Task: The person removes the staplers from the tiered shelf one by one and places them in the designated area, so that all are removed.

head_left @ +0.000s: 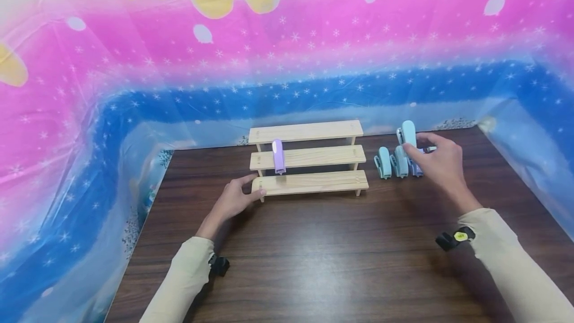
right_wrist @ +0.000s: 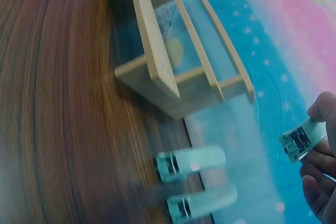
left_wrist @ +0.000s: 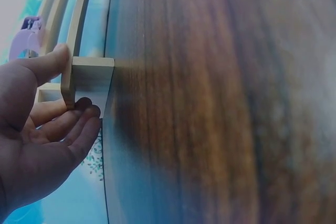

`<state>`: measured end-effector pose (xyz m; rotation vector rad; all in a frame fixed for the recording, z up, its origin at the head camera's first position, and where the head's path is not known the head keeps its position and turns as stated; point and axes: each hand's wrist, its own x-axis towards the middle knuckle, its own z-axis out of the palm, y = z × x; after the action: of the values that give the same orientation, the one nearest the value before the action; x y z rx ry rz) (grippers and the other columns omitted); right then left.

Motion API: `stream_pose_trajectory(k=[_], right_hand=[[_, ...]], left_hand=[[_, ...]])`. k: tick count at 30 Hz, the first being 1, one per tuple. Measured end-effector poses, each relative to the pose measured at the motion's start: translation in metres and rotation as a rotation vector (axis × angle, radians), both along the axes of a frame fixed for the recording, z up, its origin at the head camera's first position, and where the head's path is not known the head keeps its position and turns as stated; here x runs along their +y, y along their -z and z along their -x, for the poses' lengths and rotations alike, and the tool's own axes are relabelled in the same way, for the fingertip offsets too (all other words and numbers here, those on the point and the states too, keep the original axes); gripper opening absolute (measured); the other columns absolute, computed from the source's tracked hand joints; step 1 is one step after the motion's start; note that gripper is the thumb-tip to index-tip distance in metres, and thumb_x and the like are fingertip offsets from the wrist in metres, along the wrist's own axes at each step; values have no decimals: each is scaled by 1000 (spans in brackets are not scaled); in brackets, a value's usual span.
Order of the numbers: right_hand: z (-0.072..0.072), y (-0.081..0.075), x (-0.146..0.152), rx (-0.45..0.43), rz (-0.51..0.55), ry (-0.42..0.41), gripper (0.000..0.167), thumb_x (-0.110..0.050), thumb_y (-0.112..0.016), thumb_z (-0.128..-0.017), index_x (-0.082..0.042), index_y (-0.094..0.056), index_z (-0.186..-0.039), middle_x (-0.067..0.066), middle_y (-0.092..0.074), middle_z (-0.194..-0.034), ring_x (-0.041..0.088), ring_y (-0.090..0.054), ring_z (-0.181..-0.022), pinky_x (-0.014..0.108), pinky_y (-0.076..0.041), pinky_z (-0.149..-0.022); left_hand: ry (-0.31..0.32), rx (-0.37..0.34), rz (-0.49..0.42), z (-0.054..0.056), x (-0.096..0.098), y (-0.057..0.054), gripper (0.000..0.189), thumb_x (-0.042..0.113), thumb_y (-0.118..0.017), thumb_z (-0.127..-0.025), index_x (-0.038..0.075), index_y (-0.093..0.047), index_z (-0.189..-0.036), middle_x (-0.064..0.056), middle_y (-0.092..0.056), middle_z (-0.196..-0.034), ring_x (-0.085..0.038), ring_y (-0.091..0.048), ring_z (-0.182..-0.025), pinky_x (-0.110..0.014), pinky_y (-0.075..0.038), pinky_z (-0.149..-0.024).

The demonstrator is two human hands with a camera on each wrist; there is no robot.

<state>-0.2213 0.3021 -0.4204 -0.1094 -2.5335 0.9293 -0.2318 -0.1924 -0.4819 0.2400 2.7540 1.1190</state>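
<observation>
A three-step wooden display rack (head_left: 314, 182) stands near the back of the table. My left hand (head_left: 235, 198) grips the left end of its lowest step, thumb on top and fingers below, as the left wrist view shows. A purple stapler (head_left: 278, 156) sits on the middle step, towards the left. Right of the rack, my right hand (head_left: 441, 161) holds a mint green stapler (head_left: 408, 132) raised off the table, pinched between thumb and fingers. Below it stand two more mint staplers (head_left: 383, 162) and a purple stapler (head_left: 417, 168), partly hidden by the hand.
The dark wooden table (head_left: 309, 258) reaches towards me in front of the rack. A pink and blue patterned cloth (head_left: 287, 79) hangs behind the table and along both sides, close behind the rack.
</observation>
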Motion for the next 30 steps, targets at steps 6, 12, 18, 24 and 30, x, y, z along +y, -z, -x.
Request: stream_pose_trajectory(k=[6, 12, 18, 24, 30], right_hand=[[-1, -2, 26, -14, -45, 10, 57, -52, -72, -91, -7, -72, -125, 20, -75, -110, 21, -61, -75, 28, -40, -65], [2, -1, 51, -42, -64, 47, 58, -52, -70, -92, -6, -71, -128, 22, -74, -108, 20, -60, -76, 30, -40, -66], [3, -2, 70, -102, -14, 81, 67, -56, -66, -93, -4, -65, -136, 27, -69, -122, 32, -60, -94, 39, -40, -76], [6, -1, 89, -134, 11, 68, 71, -56, -64, -95, -2, -60, -141, 29, -62, -134, 41, -56, -118, 41, -40, -87], [8, -1, 108, -162, 31, 49, 69, -53, -64, -96, -1, -58, -142, 29, -61, -134, 38, -55, -115, 24, -39, -74]], left_hand=[[-2, -2, 1, 0, 0, 0, 68, 40, -73, -96, 5, -51, -150, -20, -63, -136, -22, -53, -79, -42, -43, -82], [-3, -5, 4, 1, 0, 0, 68, 40, -72, -96, 5, -50, -150, -17, -68, -117, -19, -49, -69, -40, -43, -78], [3, 3, 1, 1, 0, 0, 68, 40, -72, -96, 4, -50, -150, -20, -60, -140, -23, -53, -81, -43, -42, -85], [2, 2, -5, 0, 0, 0, 68, 39, -73, -96, 4, -51, -150, -20, -57, -145, -24, -54, -87, -44, -42, -86], [1, 1, -9, 0, 0, 0, 68, 39, -73, -96, 3, -51, -150, -20, -58, -144, -24, -54, -85, -43, -42, -86]])
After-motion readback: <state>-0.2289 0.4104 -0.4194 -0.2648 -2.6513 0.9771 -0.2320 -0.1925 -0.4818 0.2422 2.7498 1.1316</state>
